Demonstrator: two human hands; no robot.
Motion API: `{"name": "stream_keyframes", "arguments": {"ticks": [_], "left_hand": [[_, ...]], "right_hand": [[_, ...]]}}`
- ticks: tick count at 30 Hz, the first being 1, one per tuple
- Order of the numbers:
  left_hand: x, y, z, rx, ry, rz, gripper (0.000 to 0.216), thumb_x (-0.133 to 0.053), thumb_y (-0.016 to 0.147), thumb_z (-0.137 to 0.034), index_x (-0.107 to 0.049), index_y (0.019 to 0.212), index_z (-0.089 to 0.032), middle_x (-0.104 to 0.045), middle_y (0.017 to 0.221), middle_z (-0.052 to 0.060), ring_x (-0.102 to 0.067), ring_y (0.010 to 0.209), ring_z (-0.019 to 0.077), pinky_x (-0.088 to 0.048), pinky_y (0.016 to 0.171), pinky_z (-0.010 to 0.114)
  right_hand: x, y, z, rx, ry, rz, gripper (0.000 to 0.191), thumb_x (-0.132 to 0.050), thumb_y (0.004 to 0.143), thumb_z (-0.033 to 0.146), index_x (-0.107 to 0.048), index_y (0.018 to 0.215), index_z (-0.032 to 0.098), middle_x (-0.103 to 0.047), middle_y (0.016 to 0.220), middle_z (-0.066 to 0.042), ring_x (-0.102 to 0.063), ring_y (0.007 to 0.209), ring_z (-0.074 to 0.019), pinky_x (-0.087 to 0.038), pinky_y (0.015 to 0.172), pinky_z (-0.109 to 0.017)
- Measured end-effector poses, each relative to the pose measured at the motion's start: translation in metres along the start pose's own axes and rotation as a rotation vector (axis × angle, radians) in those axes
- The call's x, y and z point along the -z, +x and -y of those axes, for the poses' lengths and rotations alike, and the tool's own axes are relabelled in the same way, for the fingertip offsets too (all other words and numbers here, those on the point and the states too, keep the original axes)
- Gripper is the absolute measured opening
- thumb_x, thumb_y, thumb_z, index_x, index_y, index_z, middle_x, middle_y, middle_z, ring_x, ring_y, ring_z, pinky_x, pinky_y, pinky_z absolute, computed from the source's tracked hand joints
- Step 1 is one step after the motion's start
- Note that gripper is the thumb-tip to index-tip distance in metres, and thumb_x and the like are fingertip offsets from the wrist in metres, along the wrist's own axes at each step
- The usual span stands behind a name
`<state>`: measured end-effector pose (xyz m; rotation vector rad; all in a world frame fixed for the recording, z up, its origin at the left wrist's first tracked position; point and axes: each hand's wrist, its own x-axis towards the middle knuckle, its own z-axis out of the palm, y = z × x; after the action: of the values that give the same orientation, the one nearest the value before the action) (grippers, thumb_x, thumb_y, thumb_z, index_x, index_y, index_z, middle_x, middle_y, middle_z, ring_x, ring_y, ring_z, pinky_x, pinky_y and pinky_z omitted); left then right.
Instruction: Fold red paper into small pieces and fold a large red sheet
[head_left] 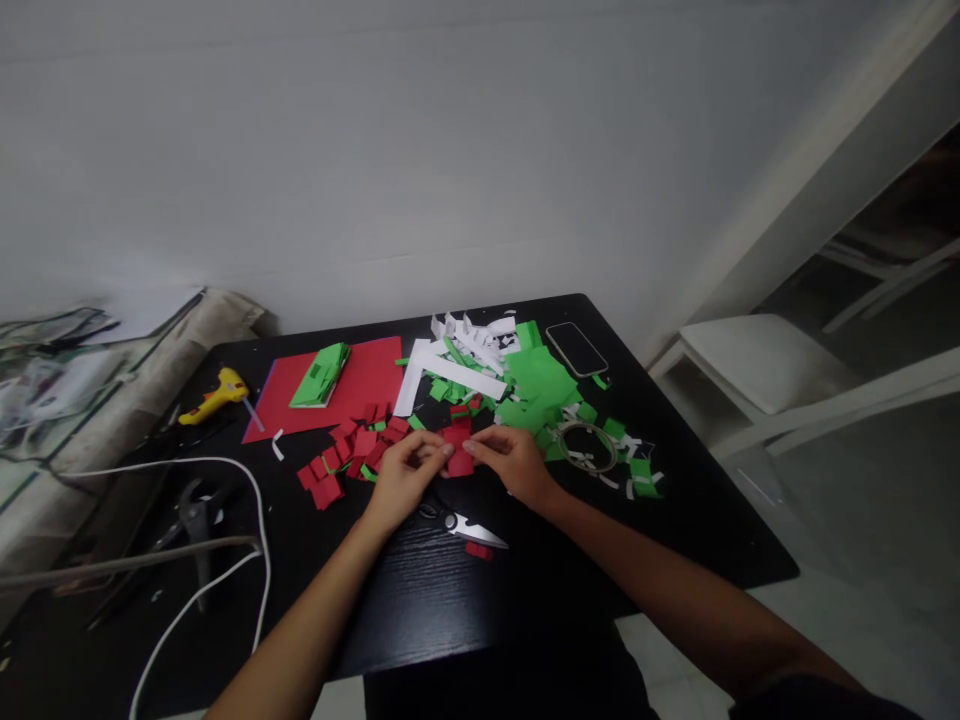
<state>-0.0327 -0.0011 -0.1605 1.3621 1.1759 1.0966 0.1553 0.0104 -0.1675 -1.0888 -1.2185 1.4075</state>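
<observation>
My left hand [405,478] and my right hand [514,462] meet over a small red paper piece [458,450] at the middle of the black table [420,590]. Both pinch it by their fingertips, one on each side. Several small red paper squares [341,462] lie just left of my left hand. Green paper scraps [540,385] and white paper strips [457,365] are heaped just beyond my hands. A pair of scissors [463,524] lies on the table right below my hands, beside a red scrap [478,550].
A red sheet [360,385] with a green stack [322,375] lies at the back left, beside a yellow glue gun [214,397]. A phone [576,349] rests at the back right, a tape ring [587,446] near my right hand. A white cable [225,540] and pliers [196,525] lie left. A white chair [757,360] stands right.
</observation>
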Motion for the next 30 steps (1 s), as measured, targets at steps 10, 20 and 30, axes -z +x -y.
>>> {"name": "stream_keyframes", "arguments": {"ticks": [10,20,30], "left_hand": [[-0.0013,0.0016,0.0012,0.009,-0.043,-0.023,0.034,-0.081,0.076,-0.045,-0.063,0.079,-0.016,-0.066,0.069,0.000,-0.064,0.062,0.0131,-0.050,0.061,0.024],[-0.0019,0.0025,0.0025,-0.008,-0.072,-0.040,0.034,-0.083,0.074,-0.041,-0.060,0.078,-0.017,-0.065,0.069,-0.001,-0.061,0.062,0.0115,-0.049,0.061,0.023],[-0.0005,0.0027,0.0001,-0.012,-0.061,-0.018,0.027,-0.085,0.073,-0.037,-0.073,0.086,-0.016,-0.071,0.075,0.002,-0.064,0.066,0.0126,-0.050,0.065,0.023]], "right_hand": [[0.0005,0.0012,-0.0046,-0.004,0.048,-0.003,0.030,-0.086,0.065,0.044,-0.072,0.076,0.020,-0.079,0.082,-0.005,-0.075,0.082,-0.0228,-0.059,0.086,-0.040],[0.0011,0.0004,-0.0058,0.014,0.044,0.008,0.029,-0.086,0.066,0.039,-0.067,0.075,0.019,-0.075,0.080,-0.003,-0.073,0.081,-0.0209,-0.057,0.088,-0.039],[0.0016,0.0031,-0.0070,0.088,0.062,0.021,0.024,-0.084,0.069,0.033,-0.066,0.078,0.021,-0.072,0.079,0.001,-0.071,0.079,-0.0173,-0.058,0.084,-0.034]]}}
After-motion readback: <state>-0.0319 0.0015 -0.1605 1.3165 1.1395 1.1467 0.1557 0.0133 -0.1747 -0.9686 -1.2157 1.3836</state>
